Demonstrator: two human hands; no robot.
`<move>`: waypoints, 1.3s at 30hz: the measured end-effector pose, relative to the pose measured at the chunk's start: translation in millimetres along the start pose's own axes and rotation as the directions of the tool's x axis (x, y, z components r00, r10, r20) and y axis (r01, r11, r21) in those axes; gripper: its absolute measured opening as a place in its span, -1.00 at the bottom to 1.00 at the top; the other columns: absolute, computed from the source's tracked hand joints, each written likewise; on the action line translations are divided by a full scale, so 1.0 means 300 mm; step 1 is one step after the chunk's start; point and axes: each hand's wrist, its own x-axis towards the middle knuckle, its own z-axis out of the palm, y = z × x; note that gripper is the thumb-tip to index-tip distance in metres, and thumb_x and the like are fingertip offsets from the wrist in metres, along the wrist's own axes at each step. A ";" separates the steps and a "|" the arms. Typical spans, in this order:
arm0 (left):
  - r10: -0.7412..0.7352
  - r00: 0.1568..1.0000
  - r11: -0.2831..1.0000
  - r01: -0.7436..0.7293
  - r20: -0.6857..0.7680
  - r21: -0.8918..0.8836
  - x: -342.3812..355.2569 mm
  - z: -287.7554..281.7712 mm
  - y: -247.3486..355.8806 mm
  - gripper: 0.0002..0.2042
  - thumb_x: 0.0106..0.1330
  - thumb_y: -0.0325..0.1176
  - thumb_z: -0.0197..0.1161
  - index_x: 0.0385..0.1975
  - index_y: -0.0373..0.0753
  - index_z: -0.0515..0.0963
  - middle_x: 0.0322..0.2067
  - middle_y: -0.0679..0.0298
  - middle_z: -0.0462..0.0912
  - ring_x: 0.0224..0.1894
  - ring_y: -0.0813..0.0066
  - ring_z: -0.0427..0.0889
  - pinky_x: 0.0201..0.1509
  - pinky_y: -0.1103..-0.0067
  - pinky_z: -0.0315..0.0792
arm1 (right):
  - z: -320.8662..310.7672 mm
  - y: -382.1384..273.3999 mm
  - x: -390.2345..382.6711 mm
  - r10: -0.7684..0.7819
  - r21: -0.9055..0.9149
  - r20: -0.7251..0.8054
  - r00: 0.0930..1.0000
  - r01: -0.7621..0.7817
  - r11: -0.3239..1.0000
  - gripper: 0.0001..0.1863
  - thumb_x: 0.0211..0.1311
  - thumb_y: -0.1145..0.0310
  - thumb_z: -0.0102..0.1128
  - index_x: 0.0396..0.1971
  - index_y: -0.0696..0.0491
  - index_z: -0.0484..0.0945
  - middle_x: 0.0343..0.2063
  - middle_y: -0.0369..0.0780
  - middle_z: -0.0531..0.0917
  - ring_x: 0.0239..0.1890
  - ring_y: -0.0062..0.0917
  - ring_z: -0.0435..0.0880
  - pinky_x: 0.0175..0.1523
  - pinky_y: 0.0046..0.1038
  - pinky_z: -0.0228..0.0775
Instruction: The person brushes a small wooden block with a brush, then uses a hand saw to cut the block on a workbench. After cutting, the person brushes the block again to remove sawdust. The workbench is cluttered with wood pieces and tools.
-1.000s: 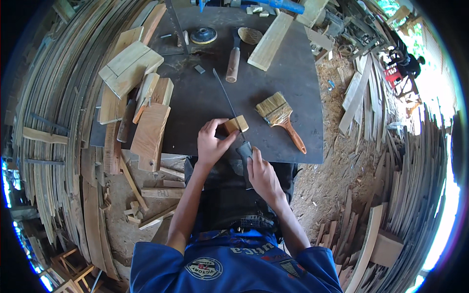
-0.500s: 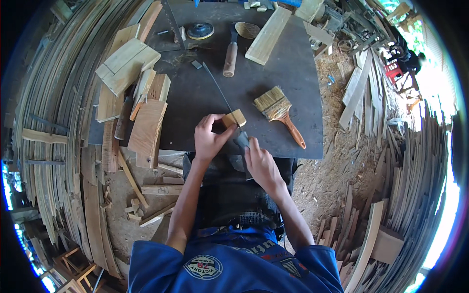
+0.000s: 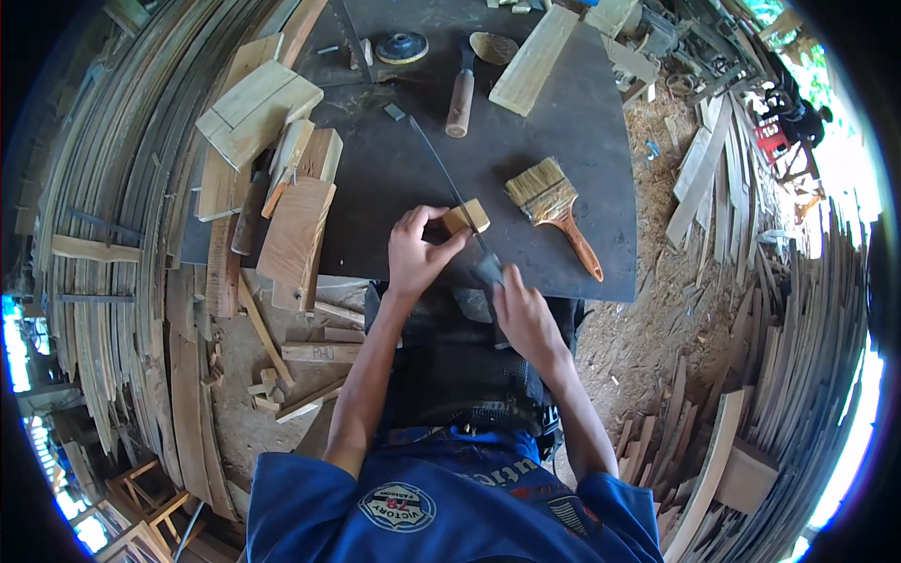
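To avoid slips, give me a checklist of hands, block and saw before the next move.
1. Left hand on the small wooden block: ok, thumb and fingers grip it.
2. Right hand on the saw handle: ok, wrapped around it.
3. Blade across the block: ok.
4. Left thumb well clear of the blade: not ok, looks close.
5. Paintbrush clear of the blade: ok, lies to the right.
6. Any cut's depth: cannot tell.
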 end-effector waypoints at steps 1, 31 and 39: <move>-0.012 1.000 1.000 0.012 -0.002 0.007 -0.003 -0.005 0.004 -0.71 -0.10 -0.41 0.41 -0.40 -0.36 0.50 -0.46 0.17 0.59 -0.42 0.43 0.60 -0.31 0.55 0.45 | -0.017 0.010 -0.051 0.022 0.023 0.031 0.999 -0.023 0.999 -0.80 0.20 0.41 -0.06 -0.23 0.17 0.26 -0.76 0.01 0.48 -0.66 -0.10 0.52 -0.59 -0.17 0.37; 0.072 0.997 0.997 -0.072 -0.027 0.005 0.001 -0.003 0.022 -0.63 -0.01 -0.33 0.30 -0.20 -0.30 0.42 -0.37 0.16 0.51 -0.41 0.35 0.49 -0.32 0.48 0.37 | -0.135 -0.015 -0.250 0.107 0.127 0.048 0.993 -0.112 0.985 -0.41 0.17 0.49 -0.06 0.23 -0.11 0.11 -0.68 -0.06 0.46 -0.64 -0.14 0.50 -0.48 -0.17 0.33; 0.112 0.994 0.990 -0.111 -0.015 0.082 -0.003 -0.003 0.032 -0.64 -0.08 -0.39 0.33 -0.25 -0.28 0.45 -0.39 0.20 0.51 -0.40 0.34 0.48 -0.30 0.48 0.35 | -0.117 -0.020 -0.247 0.037 0.026 0.070 0.997 -0.039 0.999 -0.40 0.16 0.49 -0.02 0.23 -0.11 0.11 -0.74 -0.13 0.42 -0.73 -0.27 0.46 -0.57 -0.27 0.33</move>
